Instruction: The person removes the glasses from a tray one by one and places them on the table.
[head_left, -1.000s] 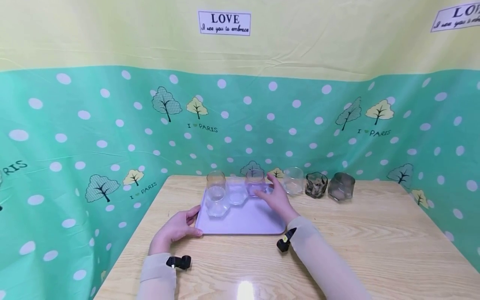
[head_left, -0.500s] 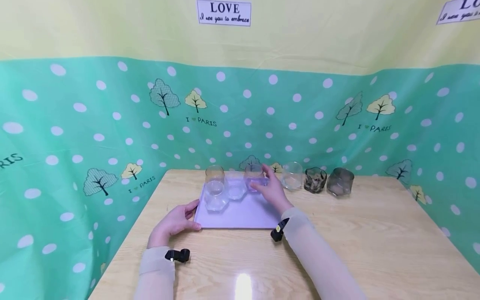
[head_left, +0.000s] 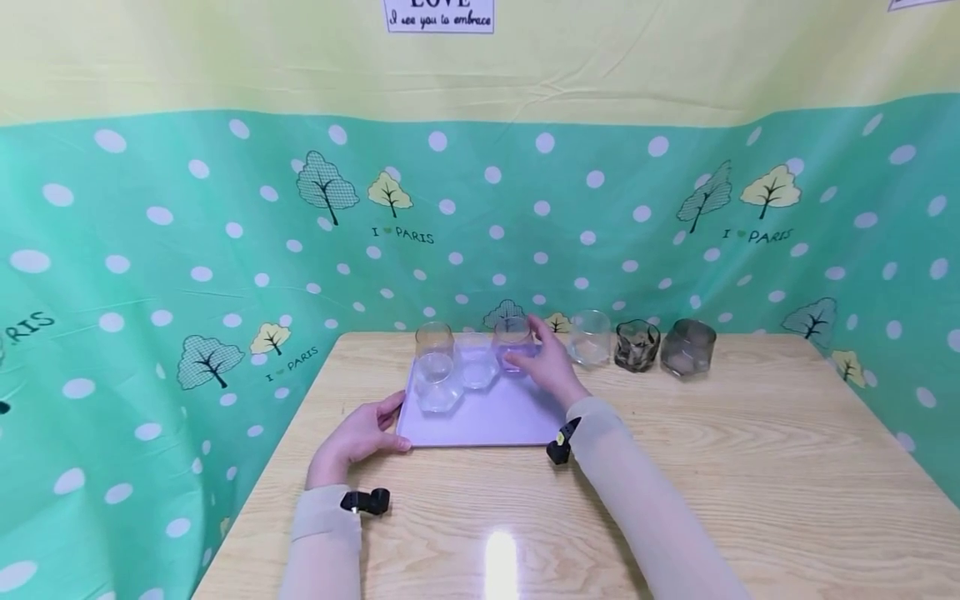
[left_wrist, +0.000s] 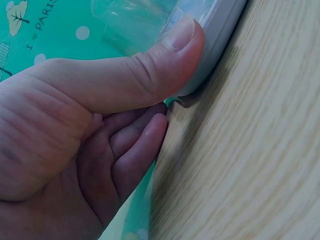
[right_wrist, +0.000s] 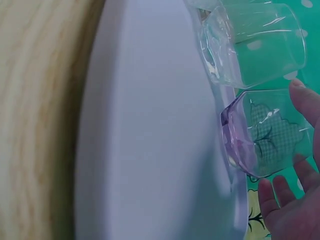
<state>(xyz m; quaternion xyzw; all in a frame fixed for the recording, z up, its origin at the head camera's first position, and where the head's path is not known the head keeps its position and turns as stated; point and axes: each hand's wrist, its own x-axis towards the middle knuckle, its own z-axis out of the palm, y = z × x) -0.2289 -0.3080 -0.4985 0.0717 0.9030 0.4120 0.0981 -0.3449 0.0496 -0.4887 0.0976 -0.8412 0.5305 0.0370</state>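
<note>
A pale lilac tray (head_left: 480,427) lies on the wooden table. My left hand (head_left: 362,435) holds its near left corner, thumb on the rim (left_wrist: 212,52) and the other fingers lower at the side. At the tray's back right, my right hand (head_left: 551,367) has thumb and fingers around a purple-tinted drinking glass (right_wrist: 265,135), which stands upright. To the left of it on the tray are a clear glass (head_left: 477,371), an amber-tinted glass (head_left: 433,337) and a clear glass (head_left: 438,396) with a faceted base in front.
Right of the tray, along the table's back, stand a clear glass (head_left: 590,340), a dark wavy glass (head_left: 637,347) and a smoky grey glass (head_left: 688,350). A green and yellow patterned curtain (head_left: 465,175) hangs close behind the table (head_left: 712,467).
The head view has tilted slightly downward, so the scene sits a little higher. Both hands keep their places at the tray corner and the purple-tinted glass.
</note>
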